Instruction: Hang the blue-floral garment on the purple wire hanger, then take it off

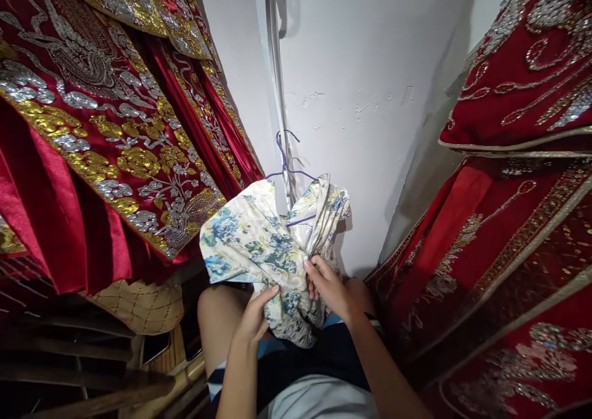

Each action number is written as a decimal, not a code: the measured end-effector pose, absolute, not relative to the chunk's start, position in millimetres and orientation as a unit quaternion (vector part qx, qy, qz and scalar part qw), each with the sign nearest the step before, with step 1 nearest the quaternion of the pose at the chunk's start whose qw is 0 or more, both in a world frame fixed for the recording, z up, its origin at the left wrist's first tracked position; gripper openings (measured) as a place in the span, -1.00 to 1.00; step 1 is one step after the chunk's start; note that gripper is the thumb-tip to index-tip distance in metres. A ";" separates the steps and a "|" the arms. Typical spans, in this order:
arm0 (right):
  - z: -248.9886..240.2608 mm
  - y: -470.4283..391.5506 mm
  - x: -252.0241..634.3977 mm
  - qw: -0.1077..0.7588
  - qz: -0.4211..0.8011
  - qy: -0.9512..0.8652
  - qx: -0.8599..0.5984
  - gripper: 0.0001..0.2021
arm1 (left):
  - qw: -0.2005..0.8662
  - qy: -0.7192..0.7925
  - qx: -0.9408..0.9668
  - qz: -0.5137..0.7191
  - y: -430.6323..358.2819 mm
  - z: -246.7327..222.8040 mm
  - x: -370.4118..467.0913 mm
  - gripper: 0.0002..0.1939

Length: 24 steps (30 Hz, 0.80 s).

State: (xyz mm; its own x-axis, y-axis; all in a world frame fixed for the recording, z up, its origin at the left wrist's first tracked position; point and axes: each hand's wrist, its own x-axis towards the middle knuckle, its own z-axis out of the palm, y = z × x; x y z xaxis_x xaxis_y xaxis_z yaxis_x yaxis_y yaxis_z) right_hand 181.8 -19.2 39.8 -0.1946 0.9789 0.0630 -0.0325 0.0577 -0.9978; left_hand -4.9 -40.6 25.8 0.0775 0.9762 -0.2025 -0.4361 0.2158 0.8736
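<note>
A cream garment with blue and yellow flowers (259,234) hangs on a purple hanger (283,166) in front of me, its lower part gathered over my lap. My left hand (257,315) grips the cloth at the lower left, thumb on top and the other fingers hidden beneath it. My right hand (327,284) pinches the front of the garment near its middle, where the folds run together. The hanger's hook rises above the neckline, beside a pale vertical strip on the wall.
Red garments with gold and silver embroidery (139,129) hang at the left. More beaded red garments (522,98) hang at the right. A white wall (361,55) stands ahead. At the lower left are a quilted tan thing (139,305) and a phone-like dark object (156,347) on wood.
</note>
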 end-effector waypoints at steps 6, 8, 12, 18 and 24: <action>40.5 -20.4 184.1 0.458 0.537 -0.585 -0.401 -0.54 | 0.670 0.415 0.288 0.543 -42.8 33.4 8.0 -0.63; 38.5 -21.2 186.5 0.476 0.540 -0.579 -0.383 -0.57 | 0.663 0.426 0.287 0.545 -38.7 28.7 4.3 -0.64; 36.6 -22.7 188.2 0.520 0.519 -0.552 -0.394 -0.66 | 0.470 0.539 0.283 0.639 -26.5 14.8 1.6 -0.65; 36.3 -25.7 179.6 0.488 0.539 -0.554 -0.406 -0.73 | 0.060 0.530 0.467 0.705 -30.4 -6.7 32.9 -0.55; 44.4 -26.9 171.9 0.453 0.519 -0.603 -0.402 -0.82 | 0.187 0.461 0.602 0.625 -35.4 -16.0 60.7 -0.78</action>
